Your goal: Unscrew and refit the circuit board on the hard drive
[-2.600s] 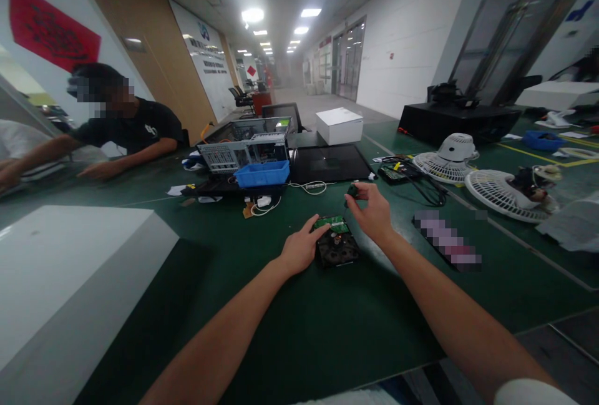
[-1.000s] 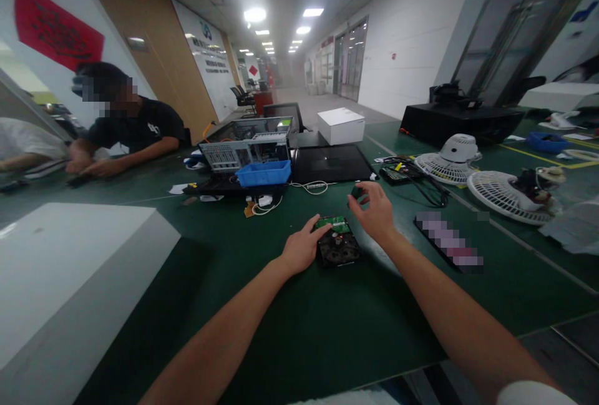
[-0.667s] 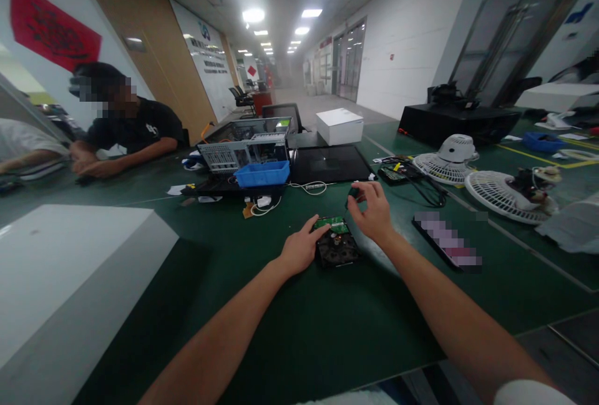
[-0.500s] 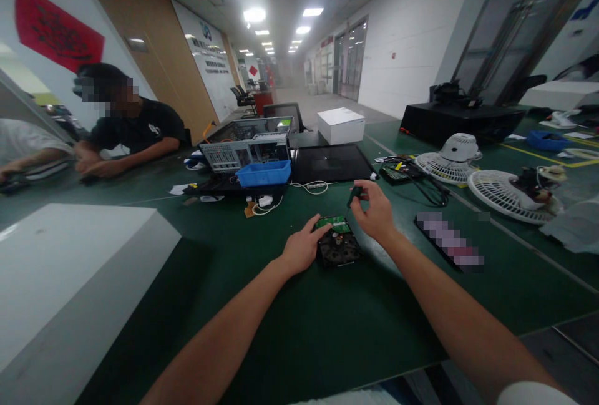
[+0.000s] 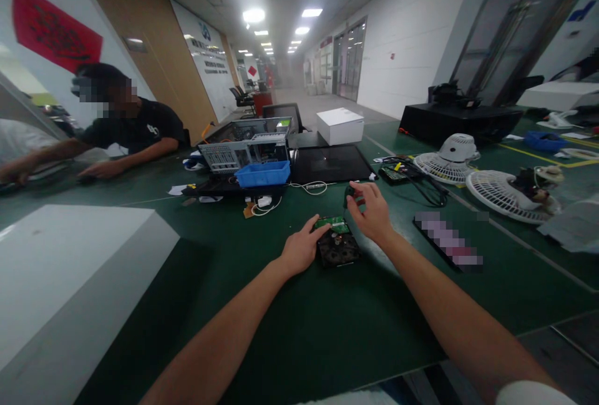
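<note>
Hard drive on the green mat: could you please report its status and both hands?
Left hand rests on hard drive, thumb on its green board. Right hand pinches small dark tool above drive's far end. Nothing between.

We see a black hard drive (image 5: 337,250) lying flat on the green worktop (image 5: 290,330), with a green circuit board (image 5: 333,225) across its far end. Our left hand (image 5: 299,250) rests against its left edge. Our right hand (image 5: 372,213) pinches a small dark tool (image 5: 349,193) just above its far right corner.
</note>
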Demonstrator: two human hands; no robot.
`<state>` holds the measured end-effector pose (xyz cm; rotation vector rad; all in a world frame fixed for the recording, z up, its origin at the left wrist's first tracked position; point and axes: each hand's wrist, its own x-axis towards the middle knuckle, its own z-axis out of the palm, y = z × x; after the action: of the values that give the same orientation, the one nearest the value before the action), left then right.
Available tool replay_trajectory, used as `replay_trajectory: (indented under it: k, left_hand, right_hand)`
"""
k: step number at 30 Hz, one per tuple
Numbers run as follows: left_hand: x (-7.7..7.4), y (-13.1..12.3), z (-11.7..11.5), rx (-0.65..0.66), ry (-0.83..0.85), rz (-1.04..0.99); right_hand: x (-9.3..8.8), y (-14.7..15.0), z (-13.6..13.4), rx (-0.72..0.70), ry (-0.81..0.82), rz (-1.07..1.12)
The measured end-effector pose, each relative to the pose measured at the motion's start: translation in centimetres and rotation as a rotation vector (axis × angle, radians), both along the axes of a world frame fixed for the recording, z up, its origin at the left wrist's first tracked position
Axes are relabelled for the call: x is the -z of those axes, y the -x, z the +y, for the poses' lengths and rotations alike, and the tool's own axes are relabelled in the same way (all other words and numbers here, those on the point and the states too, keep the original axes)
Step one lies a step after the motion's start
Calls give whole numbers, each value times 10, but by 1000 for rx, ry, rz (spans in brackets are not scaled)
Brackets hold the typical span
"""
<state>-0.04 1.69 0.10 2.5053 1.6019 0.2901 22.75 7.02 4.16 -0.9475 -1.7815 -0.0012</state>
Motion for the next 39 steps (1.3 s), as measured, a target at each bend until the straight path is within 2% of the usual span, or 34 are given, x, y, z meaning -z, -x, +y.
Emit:
replay_trajectory:
  k: [7, 12, 20, 29, 39]
  left_hand:
    - [5, 0, 1, -31, -14, -31]
    - [8, 2, 3, -37, -5, -103]
    - [14, 5, 8, -66, -18, -234]
    - [17, 6, 10, -63, -32, -277]
    - [18, 7, 11, -44, -49, -287]
  right_hand:
    - [8, 0, 5, 18, -14, 127]
    - [11, 0, 6, 33, -11, 65]
    - [7, -3, 4, 39, -11, 15]
    - [15, -3, 11, 45, -47, 50]
    - [4, -4, 3, 64, -44, -19]
